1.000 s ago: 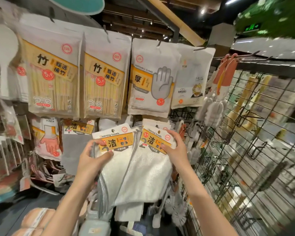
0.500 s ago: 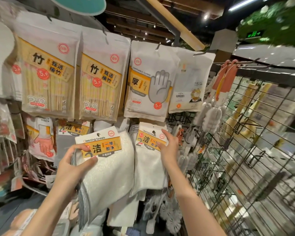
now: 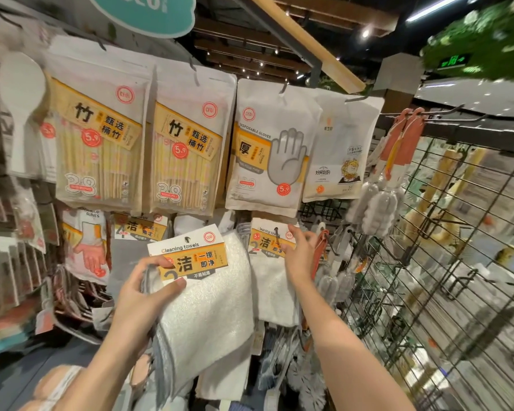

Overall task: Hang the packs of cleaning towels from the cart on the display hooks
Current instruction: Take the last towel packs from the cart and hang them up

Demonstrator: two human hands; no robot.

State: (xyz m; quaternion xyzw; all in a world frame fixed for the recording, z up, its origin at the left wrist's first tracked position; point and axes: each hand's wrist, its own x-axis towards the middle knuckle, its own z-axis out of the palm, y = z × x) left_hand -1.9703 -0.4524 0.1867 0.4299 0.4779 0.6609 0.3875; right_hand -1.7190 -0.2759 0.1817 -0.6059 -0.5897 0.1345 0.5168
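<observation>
Both bare forearms reach up from the lower frame; left hand [image 3: 143, 295] at centre-left, thumb and fingers [image 3: 177, 284] pinching; right hand [image 3: 298, 256] at centre, fingers extended.

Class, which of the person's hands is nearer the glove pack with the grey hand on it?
Right. The right hand is just below the glove pack; the left hand is lower, off to its left.

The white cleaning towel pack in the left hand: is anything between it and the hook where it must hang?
The white cleaning towel pack sits left of the hung towel pack. The right hand rests on that pack's card, covering the hook.
</observation>
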